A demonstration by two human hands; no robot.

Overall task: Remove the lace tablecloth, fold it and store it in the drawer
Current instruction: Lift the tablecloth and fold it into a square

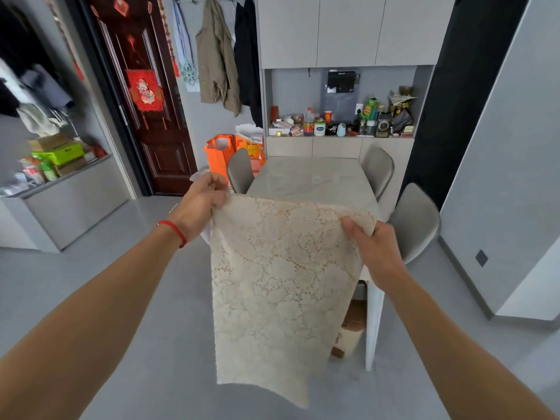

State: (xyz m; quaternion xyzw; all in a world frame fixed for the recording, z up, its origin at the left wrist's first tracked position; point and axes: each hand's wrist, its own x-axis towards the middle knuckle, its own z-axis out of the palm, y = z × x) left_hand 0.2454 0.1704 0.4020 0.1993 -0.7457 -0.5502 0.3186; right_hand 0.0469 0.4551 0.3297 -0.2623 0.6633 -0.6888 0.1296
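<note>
Lace tablecloth (266,286) is held up in the air at the near end of the table (312,180), clear of the bare top, hanging as a long panel toward the floor. One upper corner is pinched in the left hand (203,199), the other is gripped in the right hand (371,250); both hands are closed on the cloth. The folding step appears to be in hand. A neat fold is likely best got by keeping the top edge taut and level, then bringing the corners together so edges match. The drawer is not identified in view.
</note>
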